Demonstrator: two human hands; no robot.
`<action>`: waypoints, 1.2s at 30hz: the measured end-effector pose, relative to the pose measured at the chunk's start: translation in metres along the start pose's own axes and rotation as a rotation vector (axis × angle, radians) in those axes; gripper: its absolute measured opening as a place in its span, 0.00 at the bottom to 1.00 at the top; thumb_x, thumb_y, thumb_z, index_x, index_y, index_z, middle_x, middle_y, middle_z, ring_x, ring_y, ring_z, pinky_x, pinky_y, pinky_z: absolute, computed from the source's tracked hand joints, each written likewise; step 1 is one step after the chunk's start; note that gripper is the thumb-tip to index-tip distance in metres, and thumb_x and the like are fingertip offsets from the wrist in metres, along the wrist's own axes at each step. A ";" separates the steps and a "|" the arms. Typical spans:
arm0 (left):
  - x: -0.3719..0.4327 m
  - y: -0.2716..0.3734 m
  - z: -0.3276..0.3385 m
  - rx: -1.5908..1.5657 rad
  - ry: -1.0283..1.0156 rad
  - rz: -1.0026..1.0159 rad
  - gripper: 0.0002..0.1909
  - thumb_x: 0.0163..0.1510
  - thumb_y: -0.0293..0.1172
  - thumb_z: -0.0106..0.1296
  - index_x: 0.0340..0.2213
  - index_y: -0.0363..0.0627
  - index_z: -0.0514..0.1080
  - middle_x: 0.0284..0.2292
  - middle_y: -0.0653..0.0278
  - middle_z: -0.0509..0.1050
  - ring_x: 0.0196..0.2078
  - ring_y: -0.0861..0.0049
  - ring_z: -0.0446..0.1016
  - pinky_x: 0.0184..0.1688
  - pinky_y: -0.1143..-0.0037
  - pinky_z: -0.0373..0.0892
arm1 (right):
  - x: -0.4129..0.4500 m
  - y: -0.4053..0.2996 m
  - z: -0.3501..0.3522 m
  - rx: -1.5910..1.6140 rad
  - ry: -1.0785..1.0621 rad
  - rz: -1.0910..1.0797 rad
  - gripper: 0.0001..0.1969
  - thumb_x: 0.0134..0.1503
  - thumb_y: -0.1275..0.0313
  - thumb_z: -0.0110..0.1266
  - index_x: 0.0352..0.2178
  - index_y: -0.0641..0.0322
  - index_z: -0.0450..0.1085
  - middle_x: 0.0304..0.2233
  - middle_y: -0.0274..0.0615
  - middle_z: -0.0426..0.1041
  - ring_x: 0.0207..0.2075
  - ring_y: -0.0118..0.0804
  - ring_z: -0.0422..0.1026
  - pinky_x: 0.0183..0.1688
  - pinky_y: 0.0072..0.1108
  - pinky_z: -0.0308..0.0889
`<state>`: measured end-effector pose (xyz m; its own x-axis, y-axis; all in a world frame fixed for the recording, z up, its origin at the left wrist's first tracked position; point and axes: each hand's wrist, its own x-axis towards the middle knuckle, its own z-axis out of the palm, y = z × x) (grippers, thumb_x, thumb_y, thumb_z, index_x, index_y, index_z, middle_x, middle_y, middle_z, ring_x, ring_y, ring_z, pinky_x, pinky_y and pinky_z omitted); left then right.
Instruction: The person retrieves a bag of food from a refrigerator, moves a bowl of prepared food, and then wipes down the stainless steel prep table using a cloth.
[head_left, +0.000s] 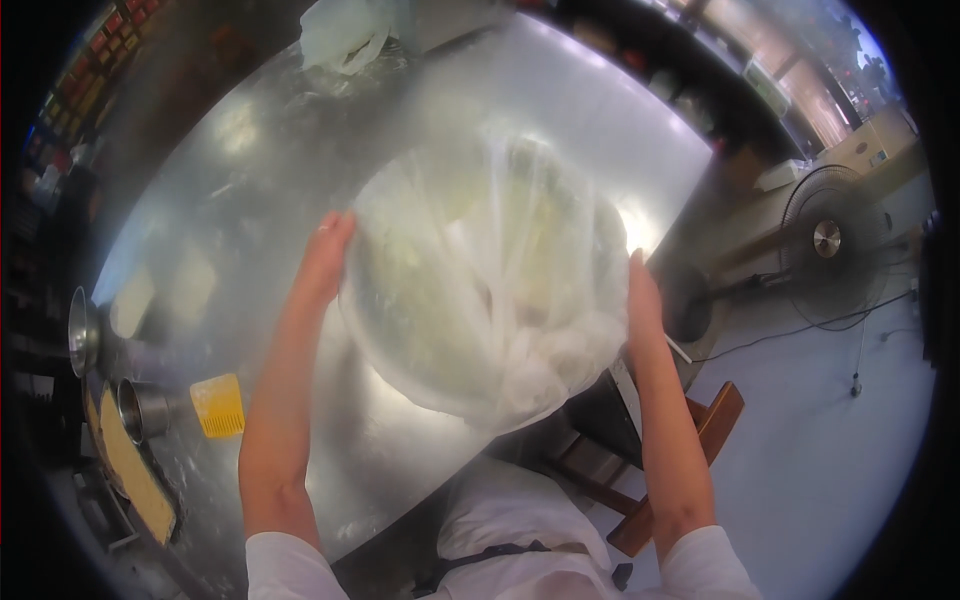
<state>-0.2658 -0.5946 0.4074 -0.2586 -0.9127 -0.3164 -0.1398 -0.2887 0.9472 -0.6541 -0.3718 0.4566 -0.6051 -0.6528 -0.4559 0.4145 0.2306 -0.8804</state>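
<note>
In front of me is a large round basin (420, 300), wrapped in a thin translucent plastic sheet (499, 225). Pale yellowish contents show dimly through the film; what they are, I cannot tell. My left hand (328, 244) grips the basin's left side, its fingers partly hidden behind the edge. On the opposite side, my right hand (643, 296) holds the rim with the thumb up. Bunched plastic gathers at the basin's near right edge, which overhangs the front of the stainless steel table (420, 487).
Left of my forearm lie a yellow toothed dough scraper (218, 406), a metal cup (144, 409), a metal bowl (81, 331) and a flat board (135, 465). A crumpled plastic bag (345, 34) rests at the far edge. To the right stand a fan (825, 244) and wooden furniture (720, 424).
</note>
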 end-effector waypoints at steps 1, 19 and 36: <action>-0.004 0.003 0.005 -0.045 0.028 0.026 0.28 0.65 0.45 0.48 0.56 0.32 0.67 0.55 0.52 0.71 0.56 0.67 0.70 0.58 0.70 0.65 | -0.003 -0.010 0.003 -0.014 0.034 0.085 0.25 0.68 0.55 0.44 0.48 0.70 0.72 0.44 0.44 0.76 0.42 0.34 0.74 0.44 0.27 0.69; -0.306 -0.061 0.102 -0.164 0.672 -0.087 0.23 0.69 0.40 0.40 0.57 0.36 0.64 0.52 0.58 0.70 0.55 0.74 0.67 0.59 0.74 0.61 | -0.010 0.032 -0.104 -0.580 -0.252 -0.493 0.17 0.65 0.62 0.51 0.35 0.69 0.74 0.30 0.31 0.72 0.34 0.24 0.66 0.40 0.21 0.63; -0.455 -0.141 0.263 0.133 0.449 -0.140 0.14 0.70 0.35 0.37 0.29 0.46 0.61 0.27 0.75 0.61 0.32 0.88 0.57 0.36 0.81 0.59 | -0.113 0.070 -0.336 -0.473 -0.001 -0.169 0.13 0.66 0.63 0.50 0.30 0.62 0.68 0.30 0.24 0.66 0.34 0.19 0.62 0.39 0.17 0.61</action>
<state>-0.3795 -0.0625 0.4035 0.2048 -0.9109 -0.3583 -0.2725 -0.4047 0.8729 -0.7854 -0.0394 0.4025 -0.6362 -0.7099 -0.3022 -0.0430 0.4237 -0.9048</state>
